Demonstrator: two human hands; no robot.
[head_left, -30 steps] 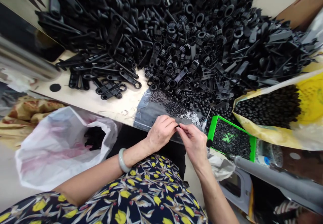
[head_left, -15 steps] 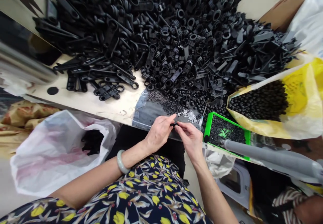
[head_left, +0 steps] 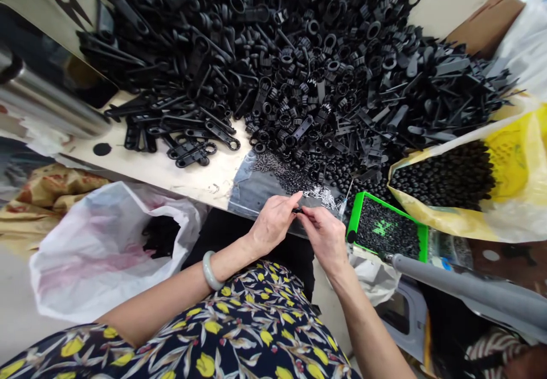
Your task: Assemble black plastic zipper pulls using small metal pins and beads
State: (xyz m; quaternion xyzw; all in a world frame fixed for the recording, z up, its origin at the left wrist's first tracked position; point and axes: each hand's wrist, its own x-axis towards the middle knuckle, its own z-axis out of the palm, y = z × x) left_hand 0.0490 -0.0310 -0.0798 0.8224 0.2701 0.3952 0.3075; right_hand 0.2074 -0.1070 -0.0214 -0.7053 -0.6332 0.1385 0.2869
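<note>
**Head camera: my left hand (head_left: 271, 225) and right hand (head_left: 327, 238) pinch one small black part (head_left: 297, 210)**

Both hands are nearly closed, fingertips drawn in together, and the part sits between them, just off the front edge of the desk (head_left: 171, 168). My fingers hide most of it, so I cannot make out its shape. One pale green bangle (head_left: 209, 270) circles my left wrist.

Right beyond my fingertips lies one clear plastic sheet (head_left: 256, 194), carrying a small heap of short silvery tubes (head_left: 320, 196) and a scatter of tiny dark grains (head_left: 277, 171). Just beside my right hand sits one green tray (head_left: 355, 214), filled with small black pieces. Past it, one yellow-and-white bag (head_left: 510, 162) is packed with black rod-shaped pieces, and one white plastic bag (head_left: 98, 253) below my left forearm holds a black tangle.

Across the desk spreads one huge pile of black plastic parts (head_left: 299, 65), rings, toothed collars and long strap-shaped pieces, far too many to count. One grey pole (head_left: 461, 288) crosses the lower right, and one steel cylinder (head_left: 43, 102) lies along the left edge.
</note>
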